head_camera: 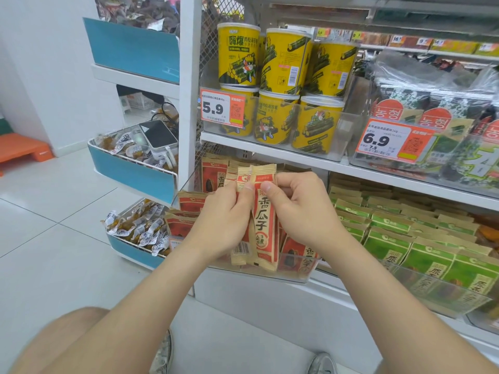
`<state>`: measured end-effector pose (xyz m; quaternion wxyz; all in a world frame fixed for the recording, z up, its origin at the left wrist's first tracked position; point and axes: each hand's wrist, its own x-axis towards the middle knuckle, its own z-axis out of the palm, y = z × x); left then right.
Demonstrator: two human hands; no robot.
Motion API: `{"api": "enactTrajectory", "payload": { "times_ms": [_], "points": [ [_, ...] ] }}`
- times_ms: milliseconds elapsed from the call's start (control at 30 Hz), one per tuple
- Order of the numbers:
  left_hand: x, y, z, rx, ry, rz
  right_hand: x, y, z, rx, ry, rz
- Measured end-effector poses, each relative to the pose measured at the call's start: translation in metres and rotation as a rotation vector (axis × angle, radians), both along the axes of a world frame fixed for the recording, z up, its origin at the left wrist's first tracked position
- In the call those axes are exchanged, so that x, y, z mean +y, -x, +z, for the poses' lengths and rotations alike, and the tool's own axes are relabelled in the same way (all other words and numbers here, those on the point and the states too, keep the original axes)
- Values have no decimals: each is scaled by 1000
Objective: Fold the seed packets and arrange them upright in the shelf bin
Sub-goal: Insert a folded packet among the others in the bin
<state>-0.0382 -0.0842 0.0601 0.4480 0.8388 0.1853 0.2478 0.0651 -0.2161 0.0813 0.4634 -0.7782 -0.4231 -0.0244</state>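
Bare knee (67,341), lower left, and two grey shoes (322,363) on pale floor tiles (54,238), nearest the viewer

Left hand (224,220): fingers curled, thumb and forefinger pinching the upper left of one seed packet (266,228)

Right hand (299,209): fingers curled, thumb pressed on the packet's upper right, gripping it

Seed packet: red and tan, held upright between both hands, narrowed along its length, a barcode showing on its lower left flap; it sits just in front of the shelf bin (294,276), its lower end level with the bin's near wall

Shelf bin: clear plastic, on the lowest shelf, holding more red packets (189,203), some upright at the far left, others leaning

Green packets (391,247): rows in the next bin to the right

Yellow tubs (283,58): stacked two high on the shelf above, behind a 5.9 price tag (222,107)

Seaweed packs (432,109): right of the tubs, behind a 6.9 price tag (388,143)

Blue-fronted rack (132,171): left of the shelving, small wrapped snacks in its baskets, a white device (159,136) lying on the middle one

Orange step (24,152): far left, on the floor
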Motion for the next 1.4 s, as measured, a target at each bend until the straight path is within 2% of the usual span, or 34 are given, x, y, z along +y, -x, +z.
{"api": "enactTrajectory", "payload": {
  "times_ms": [100, 200, 400, 533, 633, 767, 833, 933, 1000, 1067, 1133, 1267, 1333, 1400],
  "points": [
    [2, 1, 1, -32, 48, -44, 0, 1, 0, 46, -23, 16],
    [-1, 3, 5, -72, 98, -108, -2, 9, 4, 266, -152, 72],
    [-10, 8, 6, -128, -80, -165, -4, 11, 11, 469, -301, 3],
    [-11, 9, 10, -162, 3, -225, -5, 9, 15, 693, -337, 65],
    [-12, 10, 17, -175, 194, -214, -7, 5, 16, 676, -331, 59],
    [-9, 10, 23, -195, 311, -83, -4, 5, 11, 674, -339, 42],
    [-6, 7, 19, -248, 453, 18, -5, 9, 14, 667, -318, 66],
    [2, 2, 16, -287, 678, 192, -10, 8, 16, 552, -32, 129],
    [6, 1, 18, -320, 813, 263, -11, 10, 15, 614, 114, 228],
    [8, 1, 21, -357, 962, 302, -9, 13, 15, 710, 71, 245],
    [9, 1, 21, -423, 1109, 273, -6, 15, 16, 729, -82, 156],
    [11, 5, 19, -377, 1177, 167, -4, 14, 16, 534, -428, -40],
    [11, 6, 19, -393, 1270, 99, -5, 14, 17, 460, -456, -1],
    [8, 5, 19, -415, 1374, 54, -6, 14, 16, 389, -390, 48]
  ]
}}
